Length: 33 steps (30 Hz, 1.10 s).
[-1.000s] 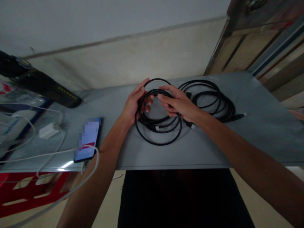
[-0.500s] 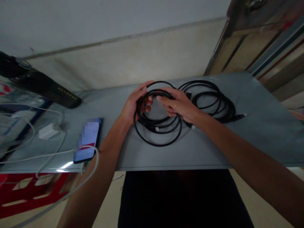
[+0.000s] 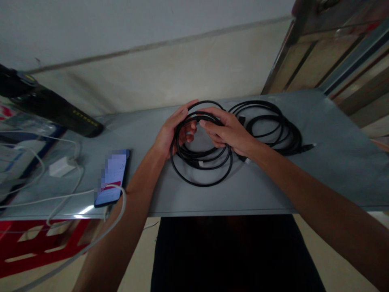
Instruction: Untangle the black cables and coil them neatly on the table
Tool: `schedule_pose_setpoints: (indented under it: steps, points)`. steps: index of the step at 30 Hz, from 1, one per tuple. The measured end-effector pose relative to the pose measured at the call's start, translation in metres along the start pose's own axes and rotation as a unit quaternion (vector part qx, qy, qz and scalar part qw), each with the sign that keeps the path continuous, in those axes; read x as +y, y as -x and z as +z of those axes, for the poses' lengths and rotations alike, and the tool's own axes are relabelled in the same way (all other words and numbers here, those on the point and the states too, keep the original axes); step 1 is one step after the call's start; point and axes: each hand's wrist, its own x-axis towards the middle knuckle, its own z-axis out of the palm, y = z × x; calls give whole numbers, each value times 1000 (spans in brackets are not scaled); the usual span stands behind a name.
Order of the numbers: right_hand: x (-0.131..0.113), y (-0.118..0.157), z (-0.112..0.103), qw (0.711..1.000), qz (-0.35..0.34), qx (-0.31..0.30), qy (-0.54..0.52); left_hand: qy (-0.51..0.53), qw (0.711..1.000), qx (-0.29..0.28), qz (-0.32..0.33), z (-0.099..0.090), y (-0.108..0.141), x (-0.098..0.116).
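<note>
Both hands hold a coiled black cable [image 3: 203, 185] just over the grey tabletop. My left hand [image 3: 175, 129] is curled round the coil's left side, thumb on top and fingers inside the loops. My right hand [image 3: 226, 129] pinches the upper right strands between thumb and fingers. A cable plug [image 3: 199, 164] with a pale tip shows at the bottom of the loops. Just right of my right hand lies a second black cable coil [image 3: 291, 140], its plug end [image 3: 309, 147] pointing right. Part of that coil is hidden behind my right hand and wrist.
A lit phone [image 3: 113, 178] lies left of my left forearm, with a white cable [image 3: 73, 197] across it. Farther left are a white charger [image 3: 62, 166] and a black cylindrical object [image 3: 60, 111]. A wall [image 3: 170, 77] runs behind the grey table [image 3: 340, 170].
Almost nothing differs. The hands stay on the same coil, and the plug at its bottom has turned slightly. The whole view has shifted a little.
</note>
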Motion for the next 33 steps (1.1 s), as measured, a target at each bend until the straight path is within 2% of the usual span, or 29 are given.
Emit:
schedule_pose_setpoints:
  steps: [7, 20, 27, 33]
  points:
    - [3, -2, -2, 1000, -15, -15, 2, 47, 999, -21, -18, -2, -1, -2]
    - [1, -2, -1, 1000, -11, -20, 0, 58, 997, -39, -25, -1, 0, 1]
    - [-4, 0, 0, 1000, -3, -16, 4, 23, 998, -42, -40, -3, -2, -3]
    - [-4, 1, -1, 1000, 9, -13, 12, -22, 999, -24, -33, -1, -2, -6]
